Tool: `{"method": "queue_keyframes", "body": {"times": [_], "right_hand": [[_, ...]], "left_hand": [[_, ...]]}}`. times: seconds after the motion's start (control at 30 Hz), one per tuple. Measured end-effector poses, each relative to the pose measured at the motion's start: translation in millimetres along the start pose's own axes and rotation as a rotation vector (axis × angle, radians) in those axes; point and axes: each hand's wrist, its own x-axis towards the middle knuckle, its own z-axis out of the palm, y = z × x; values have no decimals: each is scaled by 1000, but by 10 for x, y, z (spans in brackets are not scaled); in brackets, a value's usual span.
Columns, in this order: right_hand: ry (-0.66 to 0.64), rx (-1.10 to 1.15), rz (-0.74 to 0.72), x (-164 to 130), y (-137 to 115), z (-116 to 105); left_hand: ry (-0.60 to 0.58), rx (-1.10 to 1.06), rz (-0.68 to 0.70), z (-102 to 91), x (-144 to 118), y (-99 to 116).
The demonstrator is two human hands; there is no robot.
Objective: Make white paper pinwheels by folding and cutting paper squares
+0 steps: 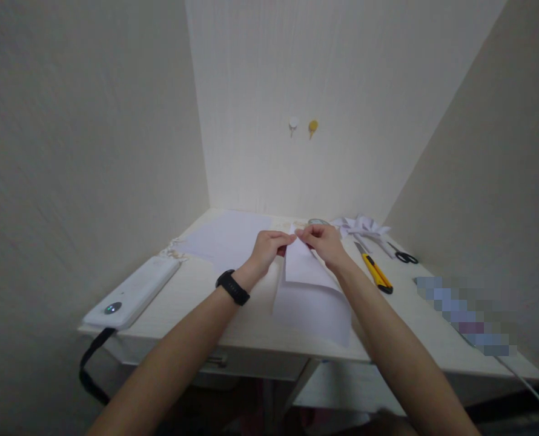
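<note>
My left hand (268, 247) and my right hand (326, 242) both pinch the upper end of the white paper (302, 266), which I see through the remote camera over the desk (201, 312), while the yellow cutter (377, 272) lies to their right.

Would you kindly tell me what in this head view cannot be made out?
In the head view:
Pinched part of the raised paper: covered by the left hand and right hand.
Round object at the back: partly behind the right hand.
Item at right: masked by pixelation.
White cable: cut off at frame edge.
Black strap: lower end hidden behind left forearm.
</note>
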Motion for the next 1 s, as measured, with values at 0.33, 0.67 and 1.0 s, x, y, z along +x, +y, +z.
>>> {"method": "queue_keyframes", "body": {"times": [0.33,0.67,1.0], "right_hand": [[-79,-73,82,-68,4,-95],[-113,-58,94,-138,3,-116],[-129,-25,223,-146,49,-117]], "left_hand": [[63,-13,1,-74,83,-58],[92,-39,16,-131,120,-80],[156,-112,-72,-144,160,-74]]}}
